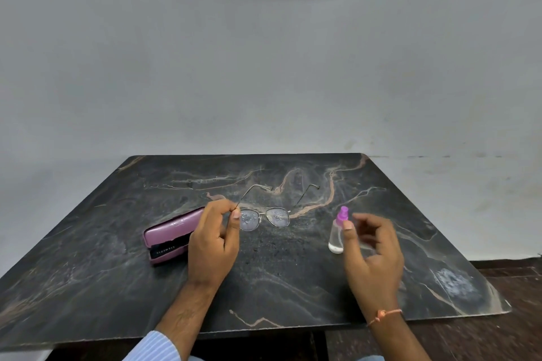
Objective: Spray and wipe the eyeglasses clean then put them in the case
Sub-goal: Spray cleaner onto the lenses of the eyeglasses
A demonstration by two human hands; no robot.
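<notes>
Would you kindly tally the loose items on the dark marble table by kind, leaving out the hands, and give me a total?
Eyeglasses: 1
Pink case: 1
Spray bottle with purple nozzle: 1
Total: 3

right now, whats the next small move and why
Probably fetch a wiping cloth: the lenses of the eyeglasses already carry droplets, the left hand pinches their temple, the right hand sits open beside the spray bottle, and no cloth shows.
</notes>
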